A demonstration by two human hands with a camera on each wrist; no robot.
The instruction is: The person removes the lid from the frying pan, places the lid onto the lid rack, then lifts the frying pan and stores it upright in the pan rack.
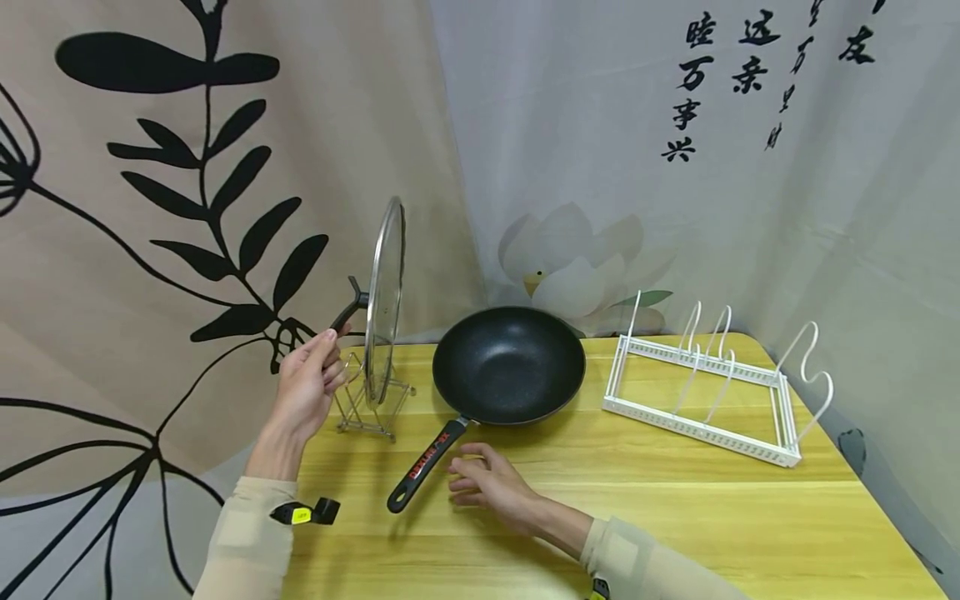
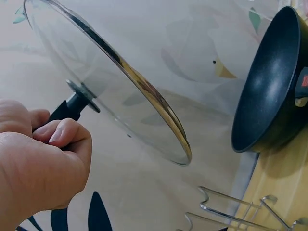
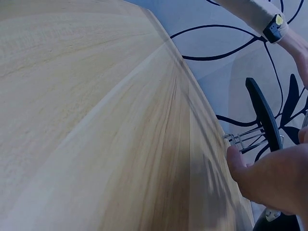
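Gripping lid [image 1: 386, 293] by handle [image 1: 345, 317] with left hand [image 1: 306, 382], presumably to hold it edge-down. Grasping nothing in relaxed right hand [image 1: 491, 487].

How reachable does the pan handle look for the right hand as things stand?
Probably yes: the right hand holds nothing and is beside the pan handle, with nothing visible between them; the left hand holds the lid farther left.

Lid [image 2: 111, 79], pan [image 2: 269, 86] and wire rack [image 2: 275, 214] all partly cut off by the left wrist view's edges.
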